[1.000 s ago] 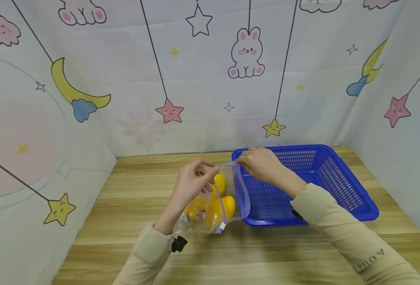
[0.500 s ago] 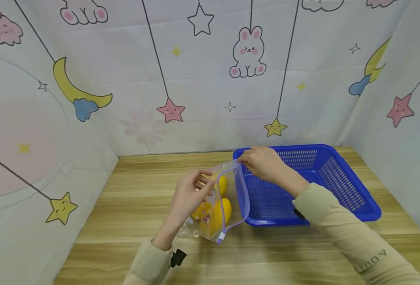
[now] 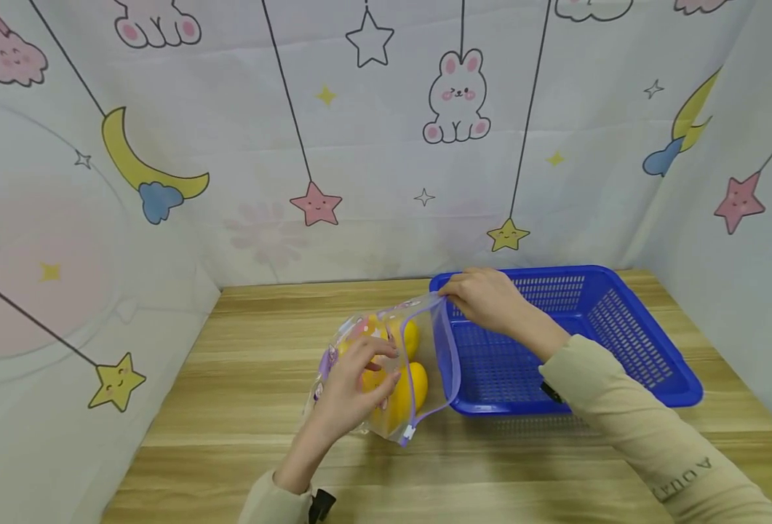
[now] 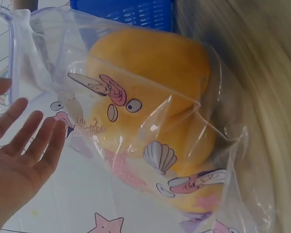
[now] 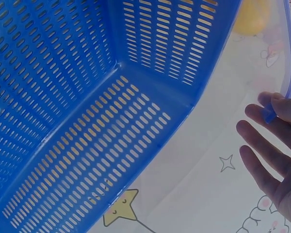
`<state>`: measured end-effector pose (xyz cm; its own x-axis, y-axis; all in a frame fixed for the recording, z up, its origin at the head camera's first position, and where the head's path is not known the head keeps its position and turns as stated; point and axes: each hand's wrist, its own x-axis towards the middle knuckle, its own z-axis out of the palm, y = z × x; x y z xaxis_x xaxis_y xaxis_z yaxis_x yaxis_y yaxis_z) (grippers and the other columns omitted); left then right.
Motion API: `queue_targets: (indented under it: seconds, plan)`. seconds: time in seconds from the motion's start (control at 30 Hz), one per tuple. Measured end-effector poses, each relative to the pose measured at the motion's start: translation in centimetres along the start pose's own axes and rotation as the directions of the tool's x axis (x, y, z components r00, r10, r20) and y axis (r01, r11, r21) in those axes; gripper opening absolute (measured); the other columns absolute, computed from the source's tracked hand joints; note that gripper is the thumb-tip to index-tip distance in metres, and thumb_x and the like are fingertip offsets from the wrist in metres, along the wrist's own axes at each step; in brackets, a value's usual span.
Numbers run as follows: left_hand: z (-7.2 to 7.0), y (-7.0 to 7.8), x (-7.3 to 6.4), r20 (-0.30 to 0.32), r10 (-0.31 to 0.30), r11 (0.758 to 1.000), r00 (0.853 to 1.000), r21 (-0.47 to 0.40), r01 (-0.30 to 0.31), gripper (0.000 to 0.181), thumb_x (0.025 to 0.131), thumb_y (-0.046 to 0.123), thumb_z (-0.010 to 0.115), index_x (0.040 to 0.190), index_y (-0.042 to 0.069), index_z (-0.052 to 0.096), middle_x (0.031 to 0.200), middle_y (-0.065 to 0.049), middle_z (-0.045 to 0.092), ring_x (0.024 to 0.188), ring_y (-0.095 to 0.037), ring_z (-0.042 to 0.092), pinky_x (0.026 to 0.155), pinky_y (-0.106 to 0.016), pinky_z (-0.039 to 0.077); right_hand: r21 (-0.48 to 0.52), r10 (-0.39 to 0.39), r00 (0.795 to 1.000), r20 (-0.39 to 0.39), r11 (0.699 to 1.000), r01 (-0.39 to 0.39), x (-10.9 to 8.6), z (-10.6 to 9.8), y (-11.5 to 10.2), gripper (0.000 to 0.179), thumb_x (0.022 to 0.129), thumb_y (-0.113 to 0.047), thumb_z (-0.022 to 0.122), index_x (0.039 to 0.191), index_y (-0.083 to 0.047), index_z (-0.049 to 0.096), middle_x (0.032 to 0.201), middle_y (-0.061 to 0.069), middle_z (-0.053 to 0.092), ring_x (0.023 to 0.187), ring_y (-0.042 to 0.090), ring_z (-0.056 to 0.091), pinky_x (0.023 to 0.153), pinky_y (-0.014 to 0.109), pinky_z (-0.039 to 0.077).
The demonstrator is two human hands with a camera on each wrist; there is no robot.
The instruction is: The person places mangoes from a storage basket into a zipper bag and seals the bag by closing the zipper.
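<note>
A clear zip bag (image 3: 394, 435) with purple edging and printed cartoon sea shells and stars lies on the table, bulging with smooth yellow rounded things (image 4: 150, 53) whose kind I cannot tell. My right hand (image 3: 487, 298) pinches the top corner of the bag's mouth between thumb and forefinger, its other fingers loosely extended in the right wrist view. The mouth gapes toward the basket, and a white slider (image 3: 409, 432) sits at its lower end. My left hand (image 3: 353, 382) is over the bag's near side, fingers spread and relaxed, gripping nothing; whether they touch the plastic is unclear.
Just right of the bag stands a blue slotted plastic basket (image 3: 680, 389), with my right forearm crossing over its front. Under everything is a wood-grain table (image 3: 241, 407). A printed cloth (image 3: 386, 160) forms the back and sides.
My left hand has left the bag's mouth, moving down and toward me along the bag, and the bag's body has shifted with its printed side rising. My right hand keeps its pinch.
</note>
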<state>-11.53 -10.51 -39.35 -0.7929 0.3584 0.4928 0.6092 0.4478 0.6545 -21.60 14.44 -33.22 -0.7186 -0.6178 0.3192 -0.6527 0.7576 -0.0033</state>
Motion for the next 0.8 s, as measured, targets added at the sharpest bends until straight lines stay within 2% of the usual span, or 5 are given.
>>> queue_targets:
  seconds: [0.17,0.33,0.53,0.63,0.8]
  plan:
    - [-0.1,-0.4,-0.7,0.112,0.086,0.989,0.990,0.108,-0.098,0.037,0.083,0.033,0.075,0.112,0.017,0.060,0.134,0.001,0.052,0.128,-0.021,0.049,0.098,-0.041,0.050,-0.001,0.003,1.000,0.002,1.000,-0.003,0.1,0.2,0.1,0.016,0.091,-0.014,0.064,0.103,-0.015,0.075,0.097,0.000,0.074,0.089,0.022,0.068,0.078,0.039,0.057]
    - [-0.2,-0.7,-1.3,0.193,0.111,0.980,0.975,0.144,-0.140,0.059,0.067,0.046,0.084,0.112,0.020,0.057,0.147,0.001,0.043,0.136,-0.022,0.042,0.105,-0.047,0.044,0.010,0.016,1.000,0.006,1.000,-0.016,0.1,0.1,0.1,0.017,0.092,-0.014,0.063,0.103,-0.016,0.075,0.100,0.001,0.074,0.093,0.024,0.068,0.080,0.041,0.057]
    - [0.1,-1.5,-1.8,0.225,0.214,0.955,0.951,0.155,-0.251,0.077,0.050,0.052,0.090,0.110,0.019,0.056,0.153,-0.005,0.037,0.139,-0.026,0.040,0.107,-0.048,0.042,0.009,0.019,1.000,-0.001,1.000,-0.019,0.1,0.1,0.2,0.017,0.091,-0.015,0.063,0.104,-0.016,0.075,0.101,0.001,0.074,0.094,0.023,0.069,0.082,0.041,0.056]
    - [0.4,-1.7,-2.0,0.241,0.231,0.948,0.943,0.160,-0.273,0.076,0.050,0.053,0.090,0.108,0.019,0.054,0.154,-0.005,0.035,0.138,-0.025,0.041,0.105,-0.046,0.044,0.002,0.018,1.000,0.002,1.000,-0.018,0.1,0.1,0.2,0.017,0.091,-0.016,0.063,0.104,-0.016,0.075,0.100,0.001,0.074,0.093,0.023,0.068,0.080,0.040,0.056]
    - [0.8,-1.9,-2.4,0.250,0.236,0.943,0.939,0.173,-0.283,0.054,0.063,0.036,0.087,0.102,0.020,0.054,0.154,-0.004,0.036,0.132,-0.021,0.047,0.096,-0.037,0.048,0.001,0.030,1.000,0.007,1.000,-0.030,0.1,0.2,0.4,0.017,0.091,-0.016,0.063,0.104,-0.016,0.075,0.100,0.001,0.074,0.092,0.023,0.068,0.079,0.040,0.056]
